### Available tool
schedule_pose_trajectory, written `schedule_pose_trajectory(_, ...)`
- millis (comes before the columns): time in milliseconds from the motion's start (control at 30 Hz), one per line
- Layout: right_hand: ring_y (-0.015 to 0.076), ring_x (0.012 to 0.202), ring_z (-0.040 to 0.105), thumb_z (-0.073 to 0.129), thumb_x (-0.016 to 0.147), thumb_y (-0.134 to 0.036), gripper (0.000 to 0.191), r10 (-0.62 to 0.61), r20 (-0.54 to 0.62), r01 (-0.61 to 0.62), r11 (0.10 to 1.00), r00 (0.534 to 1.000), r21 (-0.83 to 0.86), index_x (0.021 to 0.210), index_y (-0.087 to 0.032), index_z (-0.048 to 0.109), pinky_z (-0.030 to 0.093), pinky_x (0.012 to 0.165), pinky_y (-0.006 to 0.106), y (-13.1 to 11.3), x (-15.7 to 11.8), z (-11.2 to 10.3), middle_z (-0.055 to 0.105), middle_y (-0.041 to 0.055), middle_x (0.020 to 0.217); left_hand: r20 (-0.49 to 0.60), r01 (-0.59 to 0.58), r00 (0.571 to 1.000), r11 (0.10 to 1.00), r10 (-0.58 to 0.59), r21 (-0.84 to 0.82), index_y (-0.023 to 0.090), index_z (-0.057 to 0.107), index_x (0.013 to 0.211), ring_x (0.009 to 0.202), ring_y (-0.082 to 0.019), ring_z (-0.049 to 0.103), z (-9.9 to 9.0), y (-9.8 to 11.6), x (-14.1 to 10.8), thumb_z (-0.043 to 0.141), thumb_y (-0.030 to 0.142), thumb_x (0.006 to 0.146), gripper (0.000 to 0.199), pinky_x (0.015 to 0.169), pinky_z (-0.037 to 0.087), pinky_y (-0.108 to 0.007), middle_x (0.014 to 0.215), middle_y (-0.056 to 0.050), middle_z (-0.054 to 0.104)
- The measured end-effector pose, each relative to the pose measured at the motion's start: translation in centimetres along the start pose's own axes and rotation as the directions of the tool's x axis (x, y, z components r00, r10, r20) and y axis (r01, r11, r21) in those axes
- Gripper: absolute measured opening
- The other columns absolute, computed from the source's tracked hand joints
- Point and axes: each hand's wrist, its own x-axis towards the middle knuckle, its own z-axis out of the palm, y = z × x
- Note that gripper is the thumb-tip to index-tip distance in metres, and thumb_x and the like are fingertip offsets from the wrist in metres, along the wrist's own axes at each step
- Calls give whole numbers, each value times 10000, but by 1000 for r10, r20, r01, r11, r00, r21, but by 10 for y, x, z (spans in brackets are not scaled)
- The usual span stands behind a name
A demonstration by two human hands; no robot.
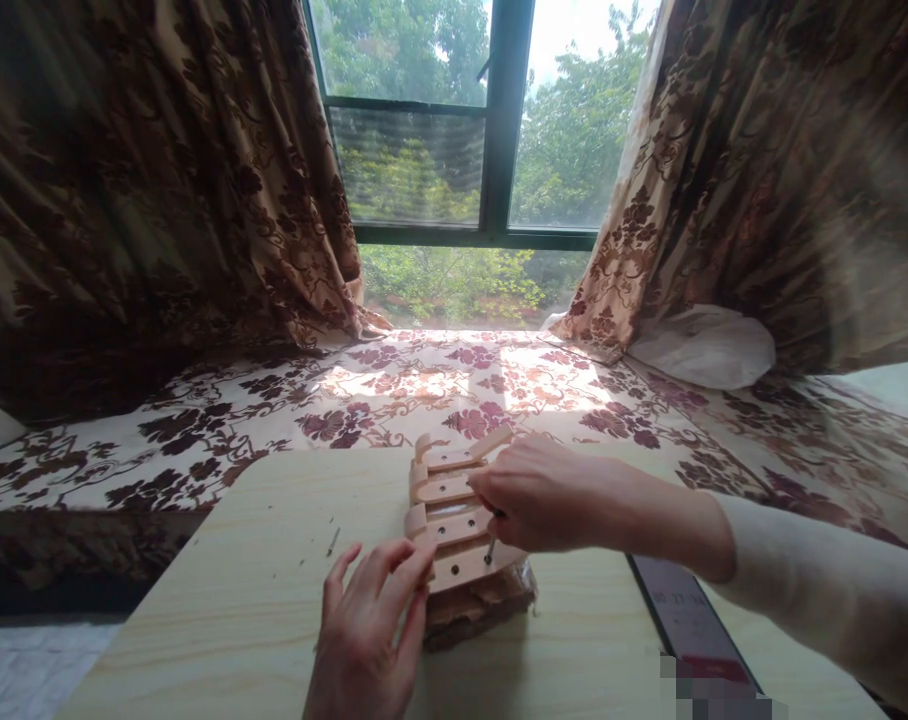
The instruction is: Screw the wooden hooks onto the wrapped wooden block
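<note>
A stack of light wooden hook-shaped pieces [448, 490] with small holes lies on a brown wrapped packet [484, 603] in the middle of the pale wooden table [274, 590]. My left hand [368, 630] rests flat at the stack's near left edge, fingertips touching the lowest piece. My right hand [533, 495] reaches in from the right and pinches a small dark screw or tool tip [490, 548] against the lowest wooden piece.
A small loose screw [333, 541] lies on the table left of the stack. A phone [686, 625] sits at the right near edge. Behind the table are a floral-covered ledge [394, 390], a white bag [705, 345], curtains [161, 170] and a window [469, 120].
</note>
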Motion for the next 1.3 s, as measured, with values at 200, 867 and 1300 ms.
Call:
schedule_pose_trajectory(200,179,623,590,485,725,-76,191,-109,-6,109,994,994,21,841,-139,623,290,502,287,1,-6,-11,670,69,716,-2,-5,1000,1000,5,-8,210,512,1147,913,-165,579,-2,0,2,469,90,849,325,967,298,-390,984,-34,601)
schedule_pose_trajectory(867,173,565,577,506,759,-105,146,-95,-32,96,995,995,20,719,-163,634,269,473,300,-2,-4,1,674,65,677,33,8,999,1000,-8,-11,233,513,1137,914,-167,605,-5,2,2,471,91,852,321,1031,247,-469,972,-22,634)
schedule_pose_trajectory(1300,181,556,578,526,743,-90,117,-91,-22,91,996,996,-15,701,-156,613,285,480,302,-3,-4,-9,668,65,669,27,-1,1000,1000,1,12,221,518,1145,907,-170,605,-4,0,3,471,99,853,321,1036,234,-476,969,-23,629)
